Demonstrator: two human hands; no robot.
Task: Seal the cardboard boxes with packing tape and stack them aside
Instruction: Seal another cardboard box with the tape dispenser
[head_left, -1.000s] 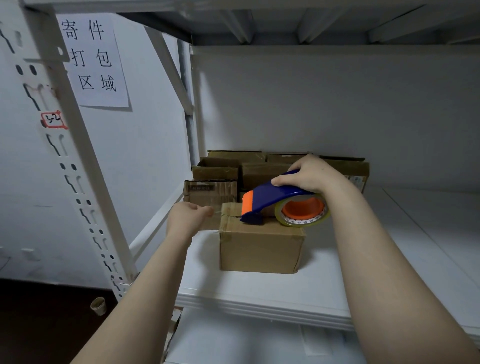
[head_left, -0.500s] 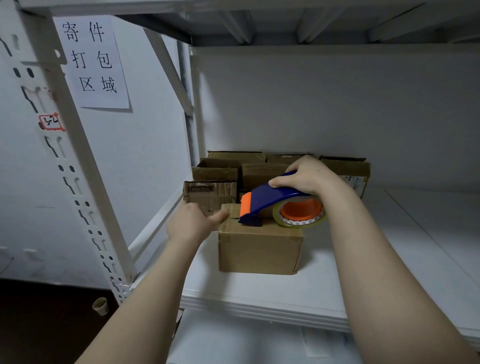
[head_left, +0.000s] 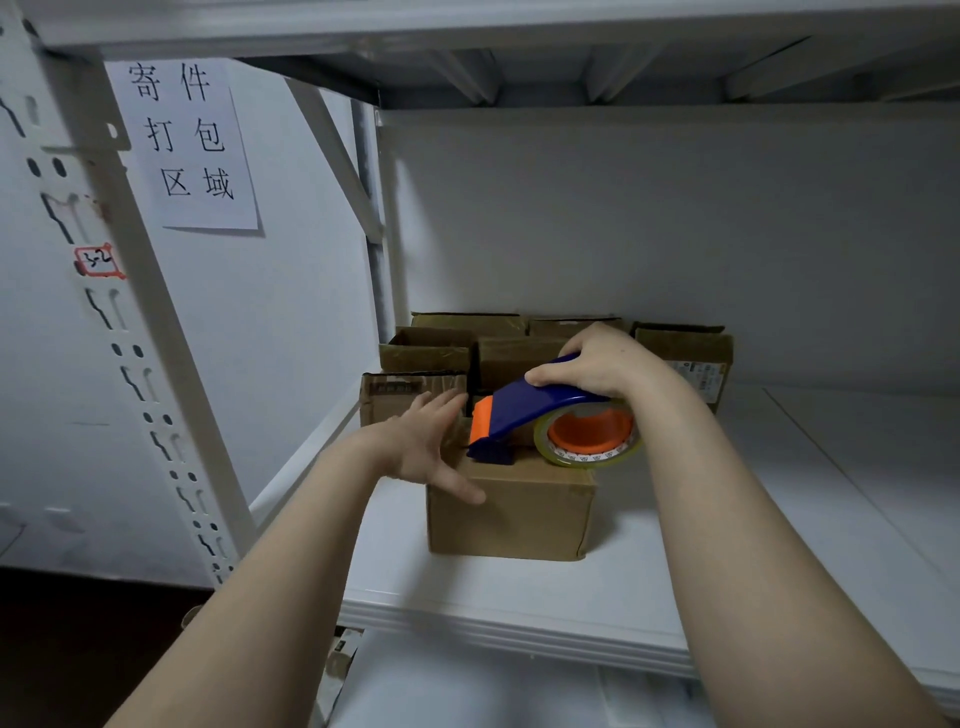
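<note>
The task looks to be mid-seal on one carton; the front box (head_left: 514, 514) sits on the white shelf (head_left: 753, 519) near its front edge, its top closed as far as it shows; the right hand (head_left: 602, 364) is wrapped round the handle of the blue and orange tape dispenser (head_left: 524, 415), whose nose rests on the box top toward ten o'clock, with the tape roll (head_left: 592, 444) over the top's right part; the left hand (head_left: 421, 447) is spread wide at the box's nine o'clock, holding nothing, thumb lying on the front face, fingers reaching over the upper left corner; I cannot tell whether a strip runs along the seam, since the dispenser hides most of the top; in my judgement this box has yet to be finished and set aside. Toward eleven and twelve o'clock a cluster of other boxes (head_left: 431, 353) stands by the back wall; whether they are sealed is unclear, so the number left is unclear too.
</note>
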